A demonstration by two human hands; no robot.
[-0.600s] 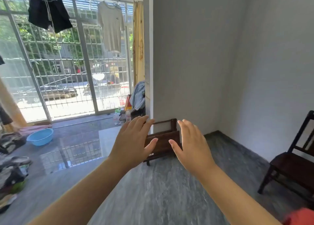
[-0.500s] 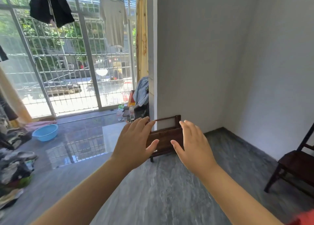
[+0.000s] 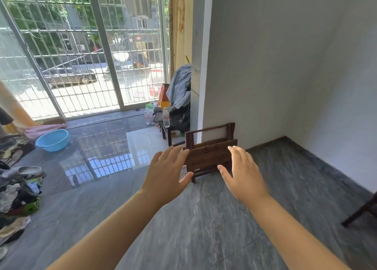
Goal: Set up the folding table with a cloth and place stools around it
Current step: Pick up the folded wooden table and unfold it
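— Hands first: how do ours look?
— Our left hand [image 3: 166,175] and right hand [image 3: 242,175] both reach forward, fingers straight and spread wide, holding nothing.
— And the folding table [image 3: 210,155]?
— Just beyond our fingertips, between the two hands. It is folded flat and stands on edge on the grey floor [image 3: 204,218], against the wall corner [image 3: 201,65]. We cannot tell whether we touch it.
— Farther out?
— A water bottle [image 3: 166,117] beyond our left hand, and a blue basin [image 3: 52,140] well off to its left.
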